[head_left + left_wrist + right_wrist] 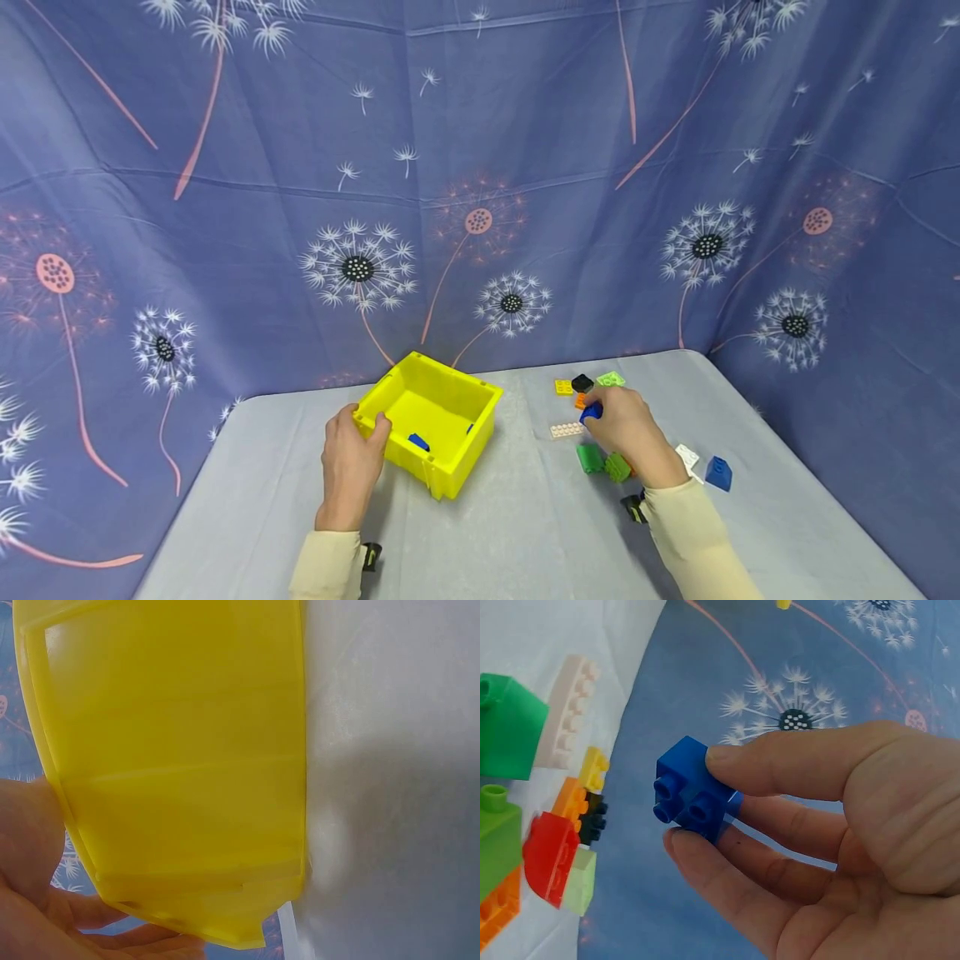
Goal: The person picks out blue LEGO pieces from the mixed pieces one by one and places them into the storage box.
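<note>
My left hand (351, 467) grips the near left corner of a yellow plastic box (474, 462), thumb on the rim. In the left wrist view the box's side wall (180, 750) fills most of the picture, with fingers at its end. Inside the box lie a blue piece (418, 442) and a second blue bit by the right wall. Over the loose bricks, my right hand (633, 433) pinches a blue toy brick (694, 780) between thumb and fingers, its round studs showing in the right wrist view.
Around the right hand lie a pale pink studded brick (566, 430), a green brick (590, 458), a lighter green one (618, 467), a white piece (686, 457) and another blue brick (718, 473). Yellow, black and pale green bricks sit farther back. A red brick (551, 859) shows too.
</note>
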A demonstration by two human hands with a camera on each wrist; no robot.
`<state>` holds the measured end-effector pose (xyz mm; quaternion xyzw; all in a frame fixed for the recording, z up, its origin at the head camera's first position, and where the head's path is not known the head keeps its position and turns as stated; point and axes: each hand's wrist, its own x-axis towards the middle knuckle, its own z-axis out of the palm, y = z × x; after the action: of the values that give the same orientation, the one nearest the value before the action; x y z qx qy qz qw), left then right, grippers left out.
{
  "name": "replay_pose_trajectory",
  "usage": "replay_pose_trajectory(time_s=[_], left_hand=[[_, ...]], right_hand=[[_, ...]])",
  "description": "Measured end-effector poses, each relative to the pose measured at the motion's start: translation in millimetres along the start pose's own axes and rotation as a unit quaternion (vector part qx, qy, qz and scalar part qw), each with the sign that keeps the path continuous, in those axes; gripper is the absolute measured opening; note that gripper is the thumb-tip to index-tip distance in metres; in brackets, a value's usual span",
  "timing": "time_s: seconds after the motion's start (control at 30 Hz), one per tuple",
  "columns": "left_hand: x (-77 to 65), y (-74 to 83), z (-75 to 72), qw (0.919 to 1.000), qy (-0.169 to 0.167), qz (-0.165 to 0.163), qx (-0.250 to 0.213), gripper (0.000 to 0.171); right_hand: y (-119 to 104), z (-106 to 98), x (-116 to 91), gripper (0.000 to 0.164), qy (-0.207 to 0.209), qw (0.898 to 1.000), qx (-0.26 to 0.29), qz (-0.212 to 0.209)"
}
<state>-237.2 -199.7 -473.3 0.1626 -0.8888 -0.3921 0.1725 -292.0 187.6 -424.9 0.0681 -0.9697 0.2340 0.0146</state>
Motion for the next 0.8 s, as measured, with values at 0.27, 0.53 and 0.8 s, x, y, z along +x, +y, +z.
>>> replay_pose_trajectory(time_s=[0.27,0.53,0.8], left_hand=[[0.4,-0.5,0.4,1.0000,-0.002,0.000,0.005,0.066],[-0.6,-0.7,-0.4,1.0000,-0.002,0.001,-0.002,0.066],[-0.5,-1.0,-0.3,1.0000,-0.005,0.000,-0.002,0.067]], right_hand=[[-7.9,-8.8,-7.1,0.030,0.030,0.999,0.011,-0.022],[-12.6,-14.1,-11.4,0.031,0.054,0.997,0.011,-0.046],[-16.6,-17.2,-15.0,0.033,0.079,0.994,0.017,-0.069]])
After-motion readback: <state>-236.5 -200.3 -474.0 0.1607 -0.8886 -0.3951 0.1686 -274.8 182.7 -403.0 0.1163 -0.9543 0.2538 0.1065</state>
